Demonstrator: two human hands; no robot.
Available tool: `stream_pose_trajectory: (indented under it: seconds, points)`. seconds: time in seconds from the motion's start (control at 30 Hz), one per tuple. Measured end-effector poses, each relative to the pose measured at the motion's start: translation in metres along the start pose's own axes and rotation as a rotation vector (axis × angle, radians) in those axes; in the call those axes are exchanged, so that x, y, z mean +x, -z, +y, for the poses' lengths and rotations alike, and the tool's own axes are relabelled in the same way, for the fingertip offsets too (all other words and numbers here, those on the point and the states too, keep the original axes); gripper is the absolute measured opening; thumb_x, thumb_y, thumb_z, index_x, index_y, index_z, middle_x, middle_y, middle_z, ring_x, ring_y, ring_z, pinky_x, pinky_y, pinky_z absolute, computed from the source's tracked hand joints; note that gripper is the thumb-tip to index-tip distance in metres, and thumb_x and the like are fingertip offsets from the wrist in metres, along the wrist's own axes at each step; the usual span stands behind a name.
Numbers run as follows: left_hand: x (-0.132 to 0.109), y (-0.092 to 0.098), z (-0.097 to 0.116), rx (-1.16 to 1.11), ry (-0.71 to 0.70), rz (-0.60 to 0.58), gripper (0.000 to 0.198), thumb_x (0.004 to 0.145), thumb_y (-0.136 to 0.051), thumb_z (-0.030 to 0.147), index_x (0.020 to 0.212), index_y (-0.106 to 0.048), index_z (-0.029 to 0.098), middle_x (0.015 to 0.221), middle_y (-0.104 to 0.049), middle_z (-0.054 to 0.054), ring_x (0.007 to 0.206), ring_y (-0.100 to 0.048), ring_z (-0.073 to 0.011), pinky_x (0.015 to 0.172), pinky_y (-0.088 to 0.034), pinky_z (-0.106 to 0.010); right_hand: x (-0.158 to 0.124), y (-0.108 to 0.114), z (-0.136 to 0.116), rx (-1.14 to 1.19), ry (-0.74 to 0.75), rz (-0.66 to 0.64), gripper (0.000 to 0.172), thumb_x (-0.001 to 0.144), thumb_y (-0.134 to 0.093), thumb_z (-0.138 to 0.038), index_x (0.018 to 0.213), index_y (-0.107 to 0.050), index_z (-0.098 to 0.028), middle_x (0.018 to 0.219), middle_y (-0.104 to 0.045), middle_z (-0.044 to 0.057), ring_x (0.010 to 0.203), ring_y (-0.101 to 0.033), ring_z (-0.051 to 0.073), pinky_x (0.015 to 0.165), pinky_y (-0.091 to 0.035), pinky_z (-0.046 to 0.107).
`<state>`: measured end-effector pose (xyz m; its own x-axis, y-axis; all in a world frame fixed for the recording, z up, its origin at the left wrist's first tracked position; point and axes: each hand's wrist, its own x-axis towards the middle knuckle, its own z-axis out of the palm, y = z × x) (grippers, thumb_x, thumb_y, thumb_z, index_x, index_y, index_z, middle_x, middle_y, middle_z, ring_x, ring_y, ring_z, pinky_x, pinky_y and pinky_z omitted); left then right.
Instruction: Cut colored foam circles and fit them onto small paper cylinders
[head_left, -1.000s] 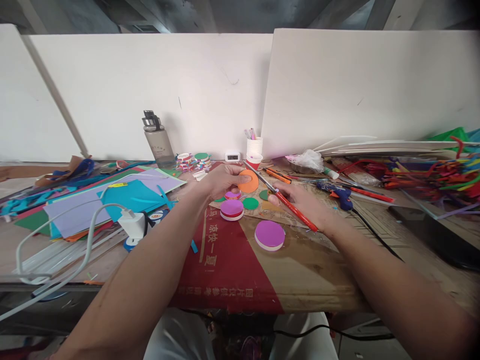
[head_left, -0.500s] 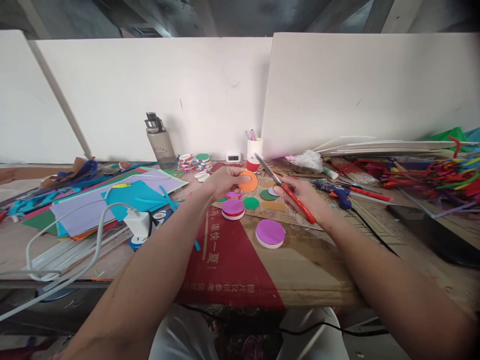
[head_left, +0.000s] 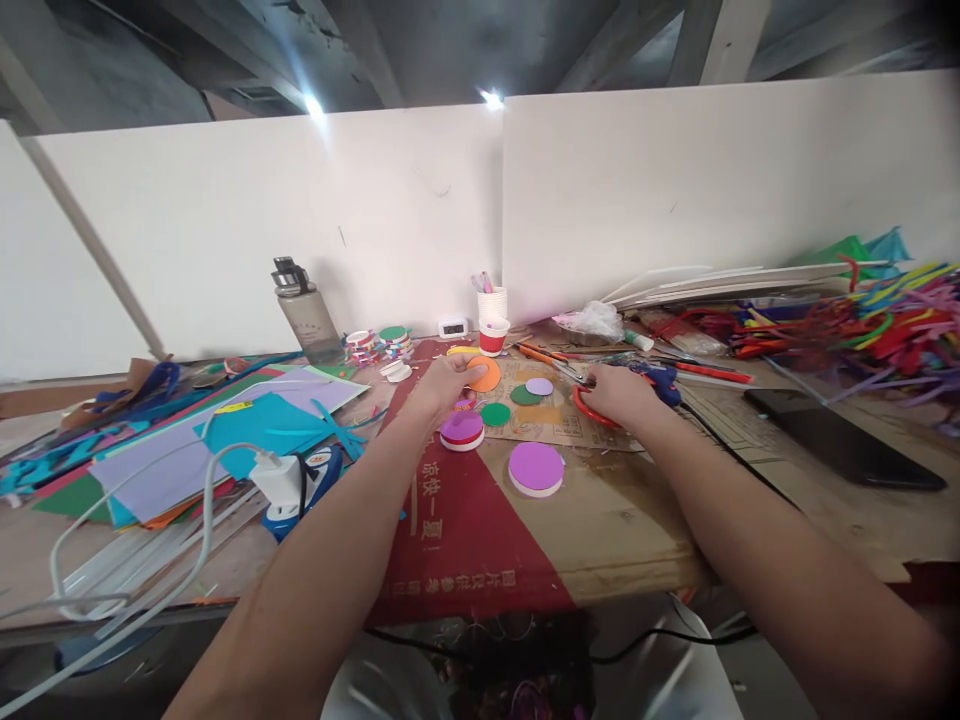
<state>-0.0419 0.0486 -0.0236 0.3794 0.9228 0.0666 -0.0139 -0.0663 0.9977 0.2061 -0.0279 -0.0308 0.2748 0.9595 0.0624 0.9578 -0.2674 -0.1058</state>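
My left hand (head_left: 448, 383) pinches an orange paper disc (head_left: 484, 373) by its left edge, above the cardboard. My right hand (head_left: 621, 393) is low over the table at the right, fingers closed on red-handled scissors (head_left: 591, 408) whose blades point to the far left; the palm hides part of them. Between the hands lie a green disc (head_left: 496, 414), a darker green disc (head_left: 524, 395) and a small lilac disc (head_left: 538, 386). Nearer me are a purple-topped round piece with a white side (head_left: 536, 467) and a similar purple, red and white one (head_left: 462, 428).
Coloured sheets (head_left: 154, 450), a white charger (head_left: 276, 478) and cables lie at the left. A bottle (head_left: 309, 320), a small clock (head_left: 453, 328) and a red-and-white paper cup (head_left: 493, 339) stand at the back. A blue glue gun (head_left: 664, 384) and a black phone-like slab (head_left: 840, 437) lie right.
My right hand has lowered the scissors from a raised position to the table at the right. The left hand still holds the orange disc. The camera view has tilted up a little.
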Motion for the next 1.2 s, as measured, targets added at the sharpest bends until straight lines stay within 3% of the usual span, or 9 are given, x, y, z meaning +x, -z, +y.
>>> stream_pose_trajectory:
  seconds: [0.2,0.4,0.6,0.7,0.87,1.03,1.2]
  points:
    - [0.0,0.002,-0.001,0.166,0.01,0.036,0.032,0.06,-0.083,0.03,0.084,-0.073,0.013,0.074,-0.067,-0.004,0.058,-0.051,-0.0085,0.052,-0.038,-0.021,-0.001,-0.001,-0.001,-0.144,0.032,-0.062,0.036,0.087,-0.053,-0.024,0.118,-0.067,-0.01,0.113,-0.071,0.021,0.105,-0.068,0.029,0.083,-0.05,0.033]
    - [-0.001,0.002,-0.001,0.208,0.005,-0.049,0.024,0.063,-0.079,0.028,0.082,-0.075,0.014,0.065,-0.063,-0.001,0.052,-0.046,-0.0073,0.052,-0.035,-0.022,-0.003,0.001,-0.001,-0.207,0.034,-0.026,0.035,0.09,-0.054,-0.026,0.116,-0.069,-0.009,0.123,-0.066,0.025,0.118,-0.061,0.036,0.092,-0.047,0.042]
    - [0.006,0.004,-0.008,0.07,0.02,-0.03,0.035,0.056,-0.086,0.032,0.083,-0.074,0.013,0.077,-0.069,-0.006,0.064,-0.057,-0.0115,0.058,-0.042,-0.024,-0.004,0.002,-0.005,0.152,0.163,0.187,0.029,0.095,-0.052,-0.034,0.107,-0.072,-0.017,0.109,-0.073,0.013,0.101,-0.066,0.024,0.086,-0.046,0.032]
    - [0.007,0.002,-0.01,0.014,0.006,-0.042,0.036,0.056,-0.088,0.032,0.082,-0.074,0.013,0.074,-0.067,-0.004,0.065,-0.056,-0.0105,0.059,-0.042,-0.023,-0.006,0.002,-0.012,0.326,0.272,0.186,0.024,0.093,-0.055,-0.031,0.096,-0.074,-0.017,0.097,-0.075,0.008,0.086,-0.065,0.019,0.076,-0.045,0.027]
    - [0.005,-0.005,-0.007,-0.186,-0.062,0.1,0.028,0.063,-0.085,0.027,0.083,-0.071,0.013,0.075,-0.066,-0.003,0.062,-0.053,-0.0074,0.057,-0.04,-0.02,-0.008,-0.009,-0.037,0.505,0.546,0.166,0.019,0.091,-0.06,-0.028,0.1,-0.074,-0.017,0.098,-0.073,0.007,0.083,-0.064,0.017,0.078,-0.047,0.028]
    - [0.004,-0.003,-0.004,-0.298,-0.036,0.185,0.02,0.066,-0.082,0.018,0.079,-0.068,0.011,0.074,-0.066,-0.003,0.06,-0.052,-0.0063,0.052,-0.038,-0.019,-0.004,-0.018,-0.071,0.32,0.84,0.093,0.034,0.088,-0.068,-0.035,0.116,-0.07,-0.017,0.117,-0.069,0.012,0.113,-0.06,0.025,0.096,-0.043,0.035]
    - [0.002,-0.003,-0.003,-0.311,-0.023,0.172,0.018,0.068,-0.08,0.017,0.08,-0.069,0.01,0.071,-0.064,-0.003,0.055,-0.05,-0.0058,0.05,-0.039,-0.019,-0.004,-0.017,-0.086,0.097,0.739,-0.053,0.028,0.092,-0.062,-0.036,0.105,-0.072,-0.013,0.113,-0.069,0.016,0.098,-0.065,0.025,0.081,-0.046,0.031]
